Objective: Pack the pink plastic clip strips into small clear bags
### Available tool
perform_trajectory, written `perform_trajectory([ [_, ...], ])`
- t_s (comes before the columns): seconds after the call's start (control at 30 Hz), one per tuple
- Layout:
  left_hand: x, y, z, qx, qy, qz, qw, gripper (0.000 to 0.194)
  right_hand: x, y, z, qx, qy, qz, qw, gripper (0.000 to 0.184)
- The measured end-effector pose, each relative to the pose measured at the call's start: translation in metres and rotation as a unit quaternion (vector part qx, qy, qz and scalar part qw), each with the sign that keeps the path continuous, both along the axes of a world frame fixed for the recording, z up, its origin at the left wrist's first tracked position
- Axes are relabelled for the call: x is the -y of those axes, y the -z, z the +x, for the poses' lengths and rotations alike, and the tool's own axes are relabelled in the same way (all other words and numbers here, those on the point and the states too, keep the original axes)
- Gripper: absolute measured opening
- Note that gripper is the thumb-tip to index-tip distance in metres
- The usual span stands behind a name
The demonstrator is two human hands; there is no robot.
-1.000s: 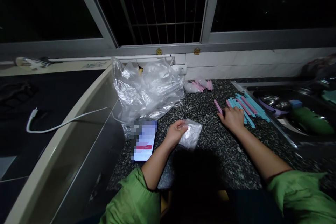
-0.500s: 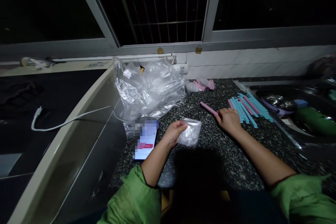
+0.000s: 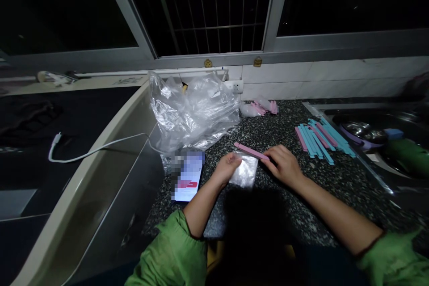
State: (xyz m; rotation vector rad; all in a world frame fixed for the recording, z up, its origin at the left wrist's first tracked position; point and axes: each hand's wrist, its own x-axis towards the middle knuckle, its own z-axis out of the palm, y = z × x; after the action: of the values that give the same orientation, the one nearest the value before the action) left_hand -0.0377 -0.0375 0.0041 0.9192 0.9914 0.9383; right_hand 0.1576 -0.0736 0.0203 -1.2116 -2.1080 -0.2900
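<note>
Now we see that the right hand (image 3: 283,166) has come back from the pile of blue and pink sticks (image 3: 318,139) on the right side of the counter and is next to the small clear bag (image 3: 245,173). A second ago this hand was resting at the edge of that pile; half a second ago it was sliding one pink stick (image 3: 251,151) across the stone. At this moment the stick lies along the top edge of the small bag, and the fingertips of the right hand pinch its near end. The left hand (image 3: 227,168) has not moved much: its fingers are closed on the left edge of the bag and keep it flat on the speckled countertop (image 3: 301,196). We judge from this that the stick is being brought to the mouth of the bag.

For writing, we can read almost nothing. The phone (image 3: 187,176) beside the left hand has a lit screen, but it is blurred, only a red bar shows. The big crumpled plastic bag (image 3: 192,111) behind it has no print that we can see, and the small packets (image 3: 259,107) near the wall are too far to tell.
</note>
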Motion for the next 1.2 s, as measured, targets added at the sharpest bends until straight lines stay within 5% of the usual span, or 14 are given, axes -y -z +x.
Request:
perform_trajectory([
  [0.57,0.009,-0.018,-0.003,0.068,0.078,-0.022,0.994,0.031,0.002,0.008,-0.008,0.025,-0.030,0.024,0.999,0.013],
  [1.0,0.011,-0.010,0.001,0.014,0.056,0.051,0.997,0.036,0.008,0.002,-0.015,0.073,0.001,0.027,0.997,0.017],
  [1.2,0.009,-0.007,-0.001,0.070,0.075,0.042,0.994,0.044,0.009,0.000,-0.014,0.071,0.013,0.039,0.997,0.014],
])
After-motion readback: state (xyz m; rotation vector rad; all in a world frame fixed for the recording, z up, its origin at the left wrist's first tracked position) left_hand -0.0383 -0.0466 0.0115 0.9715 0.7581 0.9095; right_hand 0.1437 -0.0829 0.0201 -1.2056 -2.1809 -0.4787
